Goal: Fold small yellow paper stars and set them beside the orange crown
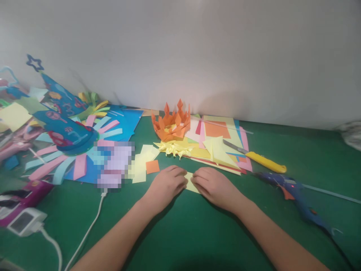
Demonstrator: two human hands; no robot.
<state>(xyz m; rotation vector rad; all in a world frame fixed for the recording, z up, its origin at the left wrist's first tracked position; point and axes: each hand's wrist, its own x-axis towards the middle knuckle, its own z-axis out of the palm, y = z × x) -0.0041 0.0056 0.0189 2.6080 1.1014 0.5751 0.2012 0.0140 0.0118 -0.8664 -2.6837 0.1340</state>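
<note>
A small piece of pale yellow paper (193, 185) lies at the middle of the green table between both hands. My left hand (168, 183) grips its left side with bent fingers. From the right, my right hand (213, 185) pinches the same paper, fingertips close to the left ones. Just beyond them sit several folded yellow paper pieces (177, 148) in a row. Behind these stands an orange folded paper crown (172, 126). Left of my left hand are an orange paper square (152, 166) and pale yellow sheets (139, 171). My fingers hide much of the held paper.
A yellow utility knife (265, 162) and a blue glue gun (296, 195) lie to the right. Stacked colored papers (222, 128) are at the back. On the left are blue cone hats (72, 131), a white charging cable (94, 222) and a purple power strip (36, 194).
</note>
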